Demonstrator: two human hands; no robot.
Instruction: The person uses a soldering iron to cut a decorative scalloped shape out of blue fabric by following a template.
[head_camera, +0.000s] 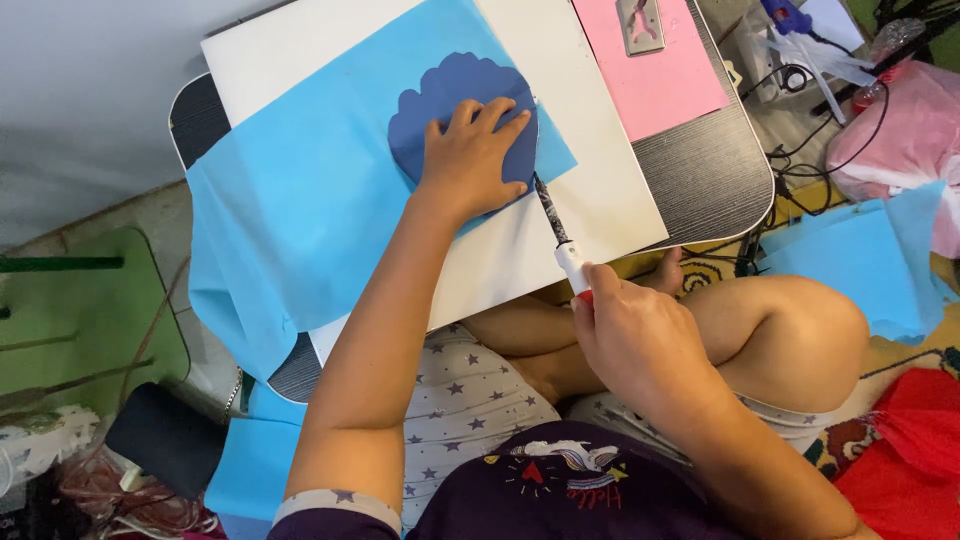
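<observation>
The right hand (640, 340) closes its grip around the white handle of a pen-like tool (560, 235), fingers curled tight on the lower end, where a bit of red shows under the thumb. The tool's dark, patterned shaft slants up and to the left, and its tip meets the right edge of a dark blue scalloped paper shape (455, 100).

The left hand (470, 160) lies flat on that scalloped shape, palm down and fingers spread toward its upper right, so its grip is wide and holds nothing, only pressing the paper down. The shape sits on a light blue sheet (300, 200), which drapes over the left edge of a white board (600, 180). The board rests on a small dark counter (710, 180) with rounded corners, just above the person's crossed bare legs.

At the top of the counter, touching the board's right side, lies a pink sheet (660, 80) with a small grey metal piece (640, 25) on it. To the right of the counter, black cables (810, 170) run across the floor beside a pink plastic bag (910, 140). Another light blue sheet (860, 260) lies by the person's right knee, and red fabric (910, 450) shows in the lower right corner. On the left stands a green surface (90, 310) with rounded edges.
</observation>
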